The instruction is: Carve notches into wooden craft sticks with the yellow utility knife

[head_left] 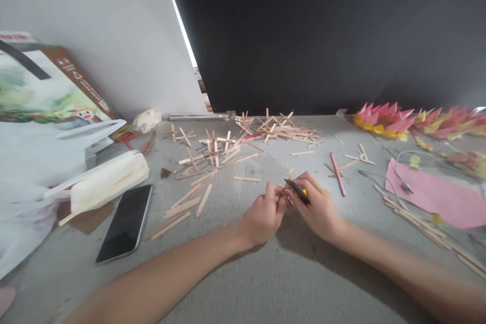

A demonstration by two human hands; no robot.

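Near the middle of the grey surface my two hands meet. My left hand (265, 214) is closed, its fingertips pinching something small that I cannot make out. My right hand (318, 208) is closed around a dark tool with a yellow part (299, 191), its tip pointing up and left just above my left fingertips. Just behind the hands a small wooden stick (290, 174) shows in part. Loose wooden sticks (182, 206) lie to the left, and crossed stick pieces (214, 149) stand behind them. A pink patterned pen-like rod (337, 174) lies right of my right hand.
A black phone (124, 224), a cream paper roll (110, 180) and a white plastic bag (41, 162) are at the left. Pink and yellow folded paper (387, 120), a pink sheet (440, 195) and grey cables (398, 174) lie at the right. A dark panel (326, 35) rises behind.
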